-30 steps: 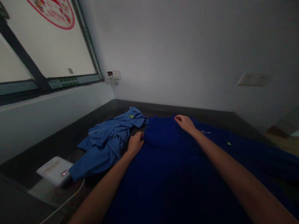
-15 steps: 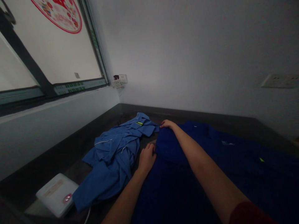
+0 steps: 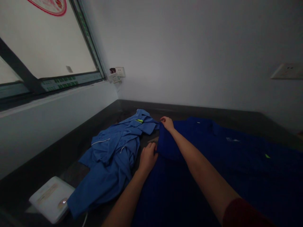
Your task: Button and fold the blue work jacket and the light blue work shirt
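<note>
A dark blue garment (image 3: 213, 157) lies spread over the dark table in front of me. My left hand (image 3: 148, 156) rests at its left edge, fingers curled onto the cloth. My right hand (image 3: 167, 123) reaches farther out and pinches the garment's far left corner. A crumpled lighter blue shirt (image 3: 113, 154) with a yellow-green tag lies just left of both hands, not touched by either.
A white flat device (image 3: 50, 198) with a cable sits at the table's (image 3: 78, 135) near left. A window (image 3: 42, 47) runs along the left wall, with sockets (image 3: 115, 75) in the corner. Another socket plate (image 3: 287, 71) is on the right wall.
My right hand slid left along the dark blue garment's far edge to its left corner. My left hand stayed at the near left edge. The view shifted slightly.
</note>
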Demonstrator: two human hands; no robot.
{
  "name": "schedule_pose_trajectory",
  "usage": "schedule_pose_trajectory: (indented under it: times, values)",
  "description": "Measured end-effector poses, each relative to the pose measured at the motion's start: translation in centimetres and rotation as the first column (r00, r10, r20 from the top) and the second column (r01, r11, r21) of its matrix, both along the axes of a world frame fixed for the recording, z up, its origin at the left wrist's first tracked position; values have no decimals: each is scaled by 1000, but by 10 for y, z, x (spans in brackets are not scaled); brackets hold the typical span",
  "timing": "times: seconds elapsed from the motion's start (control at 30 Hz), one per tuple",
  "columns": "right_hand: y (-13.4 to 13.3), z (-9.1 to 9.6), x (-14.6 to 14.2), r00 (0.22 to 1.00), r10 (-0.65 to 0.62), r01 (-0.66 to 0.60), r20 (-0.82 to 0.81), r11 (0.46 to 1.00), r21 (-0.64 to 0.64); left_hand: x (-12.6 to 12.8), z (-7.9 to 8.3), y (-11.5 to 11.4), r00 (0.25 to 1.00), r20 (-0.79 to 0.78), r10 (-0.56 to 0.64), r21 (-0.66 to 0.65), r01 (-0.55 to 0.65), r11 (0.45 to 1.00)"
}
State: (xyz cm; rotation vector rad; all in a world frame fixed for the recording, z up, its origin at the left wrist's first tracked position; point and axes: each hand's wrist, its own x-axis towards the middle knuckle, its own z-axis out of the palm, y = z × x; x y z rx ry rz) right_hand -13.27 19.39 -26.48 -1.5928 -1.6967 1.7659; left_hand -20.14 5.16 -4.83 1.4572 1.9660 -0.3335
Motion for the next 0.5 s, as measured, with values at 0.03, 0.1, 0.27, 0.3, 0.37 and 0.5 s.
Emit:
schedule_pose_trajectory:
  times: [0.03,0.1,0.27,0.3,0.37,0.5]
  values:
    - [0,4,2,1000,-17,17,-2,999,34,0,-1,0,1000,5,-5,5,5,1000]
    - [2,12,12,999,-47,48,-10,994,99,-1,-2,0,1000,14,-7,18,7,1000]
    - [7,31,109,995,-69,55,68,982,178,-2,-4,1,1000,26,-1,0,1,1000]
    - [6,34,141,990,-70,49,120,984,169,-2,-4,1,1000,29,-7,-3,7,1000]
    - [3,41,214,962,-79,47,262,991,126,-3,-6,1,999,36,-20,5,20,1000]
    - [-13,58,352,806,-58,95,589,995,-32,-5,-10,-1,998,32,-50,24,50,998]
